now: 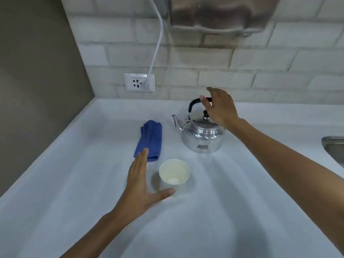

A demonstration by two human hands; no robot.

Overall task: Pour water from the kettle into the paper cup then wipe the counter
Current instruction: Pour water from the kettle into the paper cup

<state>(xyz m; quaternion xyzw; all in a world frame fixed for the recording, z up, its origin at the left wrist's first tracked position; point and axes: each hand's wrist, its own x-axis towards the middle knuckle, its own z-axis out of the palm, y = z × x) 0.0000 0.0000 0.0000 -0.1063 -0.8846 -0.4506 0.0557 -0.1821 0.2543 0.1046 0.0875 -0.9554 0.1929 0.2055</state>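
Right hand (219,107) spread loose over kettle (202,135) handle near counter (223,211) back edge, not closed yet. Left hand (141,185) flat-fingered beside paper cup (174,173), holding nothing. Close firmly around handle; steady cup before tilting.

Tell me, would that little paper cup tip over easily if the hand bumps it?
Probably yes. The paper cup looks empty and thin-walled, so it is likely very light. It narrows toward its base, which makes it apt to tip or slide on the smooth white counter. The open left hand beside it could steady it.
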